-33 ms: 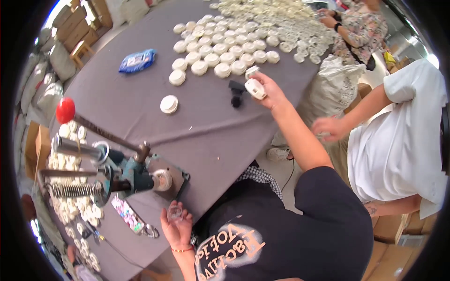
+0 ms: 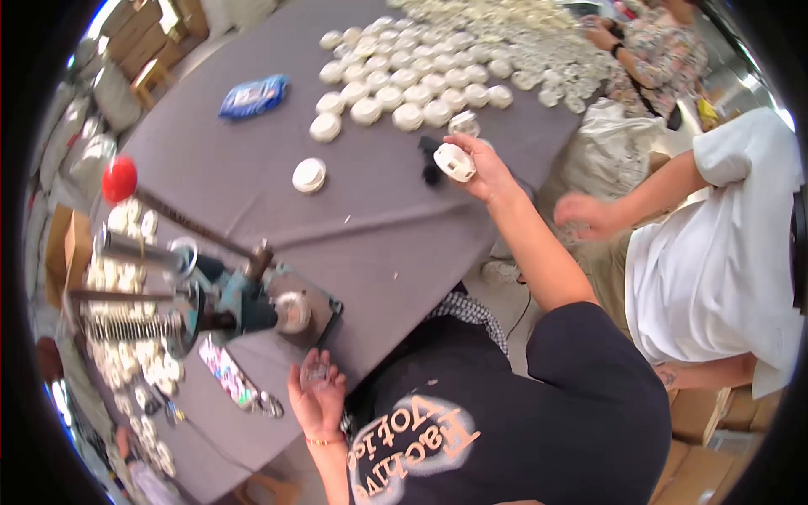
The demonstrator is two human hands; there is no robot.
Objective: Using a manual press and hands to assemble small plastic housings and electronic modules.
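My right hand (image 2: 488,172) is stretched over the table, closed on a white plastic housing (image 2: 454,162) with small rectangular openings in its face. Just beyond its fingertips is a clear round plastic piece (image 2: 464,124); whether the fingers touch it I cannot tell. Beside the housing lies a black object (image 2: 431,173), partly hidden. Palm up at the near table edge, my left hand (image 2: 318,408) has its fingers curled round a small transparent plastic piece (image 2: 316,376). Close to that hand stands a green hand press (image 2: 244,307) with a red lever knob (image 2: 119,179) and a round white part (image 2: 293,311) under its ram.
Many white round parts (image 2: 408,116) stand in rows at the back, with clear pieces behind. One white round part (image 2: 309,175) sits alone. A blue packet (image 2: 254,97) and a patterned phone-shaped object (image 2: 225,373) lie on the table. A co-worker in white (image 2: 707,269) is at the right.
The view has shifted slightly. My right hand has turned the white housing a little and shifted slightly nearer; the clear round piece beyond it shows more fully. My left hand keeps its transparent piece.
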